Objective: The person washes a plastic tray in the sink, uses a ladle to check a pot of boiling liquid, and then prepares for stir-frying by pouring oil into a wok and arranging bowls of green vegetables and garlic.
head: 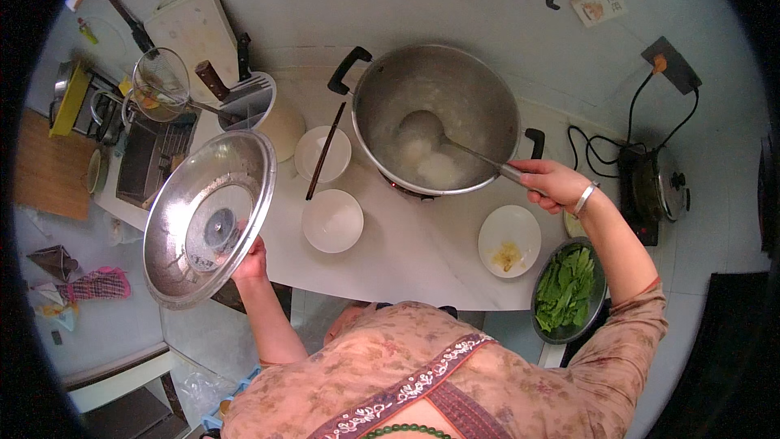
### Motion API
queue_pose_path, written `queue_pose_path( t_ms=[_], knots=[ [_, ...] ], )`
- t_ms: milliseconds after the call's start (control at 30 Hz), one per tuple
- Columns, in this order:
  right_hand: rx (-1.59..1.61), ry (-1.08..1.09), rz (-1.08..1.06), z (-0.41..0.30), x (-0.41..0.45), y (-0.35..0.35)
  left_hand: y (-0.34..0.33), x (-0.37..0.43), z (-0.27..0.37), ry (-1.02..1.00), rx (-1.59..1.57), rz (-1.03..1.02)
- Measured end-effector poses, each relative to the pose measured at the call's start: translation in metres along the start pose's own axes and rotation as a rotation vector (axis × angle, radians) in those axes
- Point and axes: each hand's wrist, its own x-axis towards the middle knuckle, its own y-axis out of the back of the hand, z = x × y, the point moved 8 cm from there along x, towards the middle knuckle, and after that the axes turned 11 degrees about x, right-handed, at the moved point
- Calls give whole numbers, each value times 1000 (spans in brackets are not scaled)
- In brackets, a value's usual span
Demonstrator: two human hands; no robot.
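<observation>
My right hand (551, 186) grips the handle of a metal ladle (469, 151), whose bowl dips into a large two-handled steel pot (390, 91). Cloudy liquid with pale, rounded lumps (436, 167) lies in the pot beside the ladle. At the left, my left hand (251, 261) holds up a domed metal pot lid (177, 244) with a glass centre; its fingers are partly hidden behind the lid. The lid is tilted, away from the pot. Left of the pot stand two white bowls (333, 221), the farther one with dark chopsticks (326, 152) across it.
A white plate (521, 228) with chopped yellowish bits and a bowl of leafy greens (565, 292) are at the right. Behind them stands a lidded cooker (661, 186) with black cords. A knife holder (262, 97), a wire strainer (159, 82) and a sink (146, 161) lie left.
</observation>
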Motion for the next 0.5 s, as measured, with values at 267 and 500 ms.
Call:
queue_pose_path(
  t_ms=[267,500],
  knots=[
    [41,13,-18,0,-13,-2,-5,0,-2,10,25,-50],
    [-37,54,35,3,-28,4,-6,2,-3,13,-8,-103]
  ],
)
